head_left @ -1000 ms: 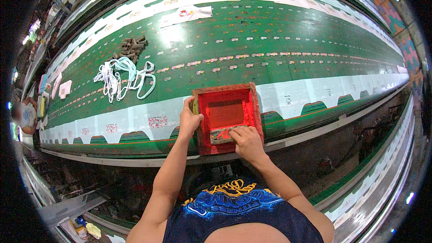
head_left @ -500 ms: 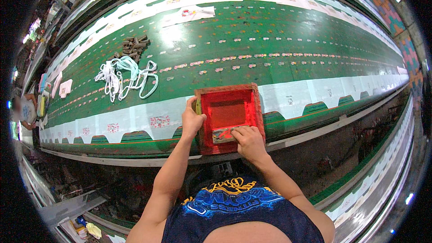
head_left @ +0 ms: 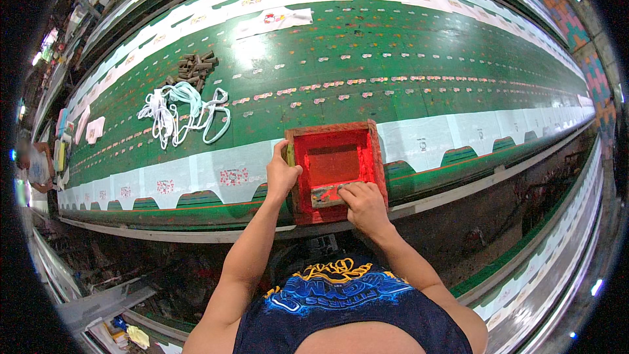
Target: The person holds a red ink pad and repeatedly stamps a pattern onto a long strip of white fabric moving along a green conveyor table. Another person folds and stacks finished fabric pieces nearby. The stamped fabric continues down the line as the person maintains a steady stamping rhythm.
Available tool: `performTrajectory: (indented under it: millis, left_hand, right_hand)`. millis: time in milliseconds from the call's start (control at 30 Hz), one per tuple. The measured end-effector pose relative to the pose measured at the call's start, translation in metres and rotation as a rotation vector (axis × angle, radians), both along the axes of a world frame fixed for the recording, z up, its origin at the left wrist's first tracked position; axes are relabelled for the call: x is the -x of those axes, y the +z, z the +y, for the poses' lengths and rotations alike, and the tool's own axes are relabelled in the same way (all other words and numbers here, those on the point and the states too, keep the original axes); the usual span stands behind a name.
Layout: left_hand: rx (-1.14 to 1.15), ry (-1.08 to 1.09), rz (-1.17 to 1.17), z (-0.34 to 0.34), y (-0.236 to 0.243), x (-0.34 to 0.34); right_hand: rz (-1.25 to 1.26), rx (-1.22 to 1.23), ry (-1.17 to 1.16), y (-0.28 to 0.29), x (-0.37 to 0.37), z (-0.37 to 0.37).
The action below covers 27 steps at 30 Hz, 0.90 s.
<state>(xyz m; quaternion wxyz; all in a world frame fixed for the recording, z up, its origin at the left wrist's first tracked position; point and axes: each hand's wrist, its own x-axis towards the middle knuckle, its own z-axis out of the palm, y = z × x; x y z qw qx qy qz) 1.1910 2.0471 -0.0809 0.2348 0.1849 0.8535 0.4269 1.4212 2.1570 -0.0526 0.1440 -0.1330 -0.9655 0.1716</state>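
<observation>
A wooden screen frame [head_left: 336,130] with a red-inked inside lies on white fabric pieces [head_left: 419,131] laid along the near edge of the long green table [head_left: 282,65]. My left hand [head_left: 282,172] grips the frame's left side, fingers along it and thumb bent. My right hand [head_left: 364,204] holds a paint-stained squeegee [head_left: 327,196] inside the frame, at its near end. Other pale pieces along the near edge carry red or grey prints [head_left: 232,176].
A pile of dark short pieces [head_left: 193,65], tangled white and mint straps [head_left: 180,111], and printed white pieces [head_left: 275,23] lie farther back. At far left another person [head_left: 40,170] is beside coloured items [head_left: 63,151]. More rails and fabric rows [head_left: 537,262] run at right.
The frame and both hands have shifted very slightly right in the picture, along with some of the surrounding table. The grips look the same.
</observation>
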Motion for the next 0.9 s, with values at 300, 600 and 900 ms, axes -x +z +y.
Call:
performTrajectory:
  millis: [300,600,900]
  left_hand:
    - [0.018,-0.007,-0.005,0.000,-0.008,0.003]
    - [-0.022,-0.016,0.021,-0.001,-0.011,0.002]
    - [-0.049,-0.036,0.049,-0.001,-0.014,0.003]
  right_hand:
    - [0.030,-0.009,0.022,0.010,-0.008,-0.002]
    - [0.055,-0.105,0.032,-0.008,-0.019,-0.010]
    - [0.074,-0.113,0.005,-0.013,0.077,0.068]
